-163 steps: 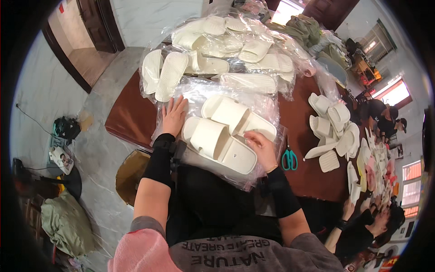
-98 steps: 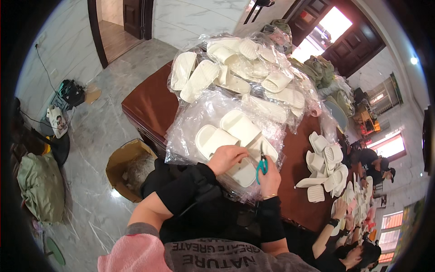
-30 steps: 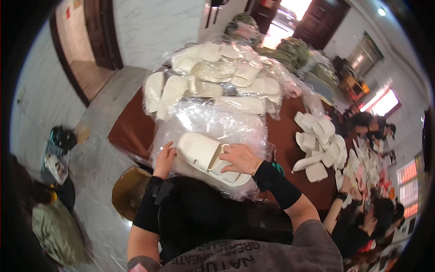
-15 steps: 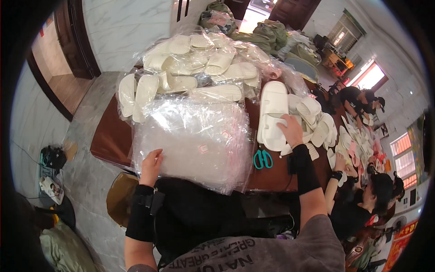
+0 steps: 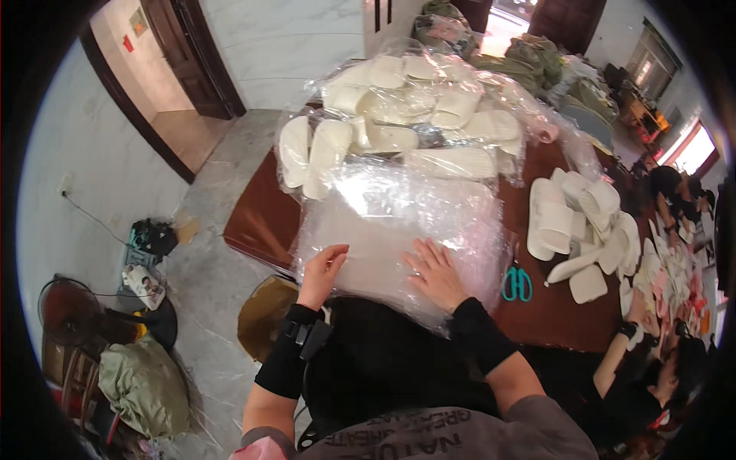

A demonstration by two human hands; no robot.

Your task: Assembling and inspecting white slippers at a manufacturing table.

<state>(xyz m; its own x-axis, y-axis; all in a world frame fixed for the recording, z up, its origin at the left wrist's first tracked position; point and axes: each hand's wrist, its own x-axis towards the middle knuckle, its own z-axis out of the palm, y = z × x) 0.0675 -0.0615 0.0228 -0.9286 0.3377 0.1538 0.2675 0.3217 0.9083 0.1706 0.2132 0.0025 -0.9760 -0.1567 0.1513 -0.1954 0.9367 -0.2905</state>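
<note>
A stack of clear plastic bags [image 5: 383,257] lies on the near part of the brown table. My left hand [image 5: 323,276] is at the stack's left front side, fingers loosely curved and thumb apart, with nothing visible in it. My right hand [image 5: 437,274] rests flat on the stack, fingers spread. To the right lie teal-handled scissors [image 5: 517,284]. Beyond them is a loose pile of white slippers [image 5: 586,218]; one long slipper [image 5: 543,218] lies at its left side. Bagged white slippers [image 5: 399,111] are heaped behind the stack.
The brown table [image 5: 261,218] continues right, where other people [image 5: 652,345] work beside more slippers. An open brown carton [image 5: 264,318] stands on the floor at the table's left front. Farther left are a fan [image 5: 73,307] and a green sack [image 5: 146,387].
My right hand has left the white slippers and moved left onto the plastic bags. My left hand stays by the stack's left side. The view has shifted left.
</note>
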